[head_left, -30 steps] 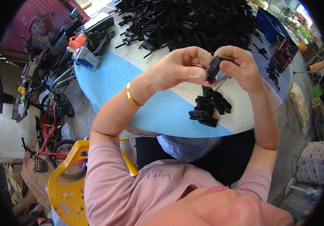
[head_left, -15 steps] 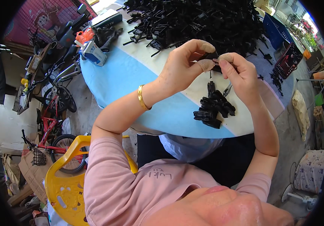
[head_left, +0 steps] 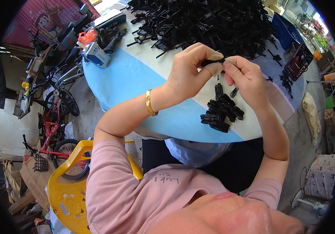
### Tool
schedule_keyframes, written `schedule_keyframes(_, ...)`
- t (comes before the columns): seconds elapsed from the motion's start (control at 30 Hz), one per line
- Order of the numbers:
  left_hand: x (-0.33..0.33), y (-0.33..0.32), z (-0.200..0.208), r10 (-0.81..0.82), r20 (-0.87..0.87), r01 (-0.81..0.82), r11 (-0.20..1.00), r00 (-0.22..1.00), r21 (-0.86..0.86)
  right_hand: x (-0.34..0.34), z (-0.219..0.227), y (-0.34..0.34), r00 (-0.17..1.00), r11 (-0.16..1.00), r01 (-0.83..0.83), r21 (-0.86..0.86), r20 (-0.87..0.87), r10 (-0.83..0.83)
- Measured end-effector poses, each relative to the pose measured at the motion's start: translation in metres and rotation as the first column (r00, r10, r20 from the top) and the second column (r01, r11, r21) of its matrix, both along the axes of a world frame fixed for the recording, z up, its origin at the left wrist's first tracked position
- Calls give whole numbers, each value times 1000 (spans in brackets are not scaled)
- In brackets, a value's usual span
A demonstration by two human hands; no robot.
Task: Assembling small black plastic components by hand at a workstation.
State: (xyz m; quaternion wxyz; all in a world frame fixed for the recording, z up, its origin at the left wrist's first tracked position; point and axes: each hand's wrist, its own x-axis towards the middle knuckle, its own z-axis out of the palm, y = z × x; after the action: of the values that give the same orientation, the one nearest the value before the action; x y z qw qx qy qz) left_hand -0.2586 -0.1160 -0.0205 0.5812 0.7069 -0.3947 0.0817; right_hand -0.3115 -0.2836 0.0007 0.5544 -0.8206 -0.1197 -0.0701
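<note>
Clock centred on where the fingertips meet. Nearest: 1 pink shirt point(head_left: 136, 195) at 7 o'clock; 1 yellow chair point(head_left: 64, 187) at 8. Small cluster of black parts point(head_left: 222, 111) on the table point(head_left: 124, 89), at 6 o'clock, just below the hands and apart from them — several, overlapping, exact count not possible.

Hands: 2. Left hand point(head_left: 185, 70), 1 gold bracelet point(head_left: 148, 102) at its wrist, pinches 1 black piece point(head_left: 207, 62) between wrapped thumb and forefinger. Right hand point(head_left: 247, 78): thumb and forefinger closed at the piece's right end. The piece thus lies between the hands, raised over the table, mostly hidden by fingers. 1 metal tool point(head_left: 234, 93) shows under the right palm; whether grasped, cannot tell.

Farther: 1 phone point(head_left: 298, 62) at 3 o'clock, a few loose black parts point(head_left: 286, 84) beside it; 1 blue-and-white carton point(head_left: 97, 56) at 9. Farthest on the table: 1 large black heap point(head_left: 202, 27) at 11 to 12 — uncountable; 1 blue basket point(head_left: 286, 31) at 2.
</note>
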Motion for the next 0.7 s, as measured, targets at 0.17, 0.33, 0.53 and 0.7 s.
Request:
schedule_keyframes(0.17, -3, -3, 8, 25, 125, -20, 999, 992, -39, 4, 7, -8, 996, 999, -46, -19, -82, 44)
schedule_keyframes(0.33, -8, -4, 8, -11, -91, 11, 1000, 996, -3, 16, 16, -40, 986, 967, -167, -193, -39, 162)
schedule_keyframes(0.53, -14, -5, -1, -351, -27, 313, 795, 936, 519, 24, -15, -30, 994, 720, 73, -690, 105, 0)
schedule_keyframes(0.7, -4, -5, 0, -344, 42, 316, 899, 938, 302, 33, -40, -24, 945, 593, 269, -759, 328, -10)
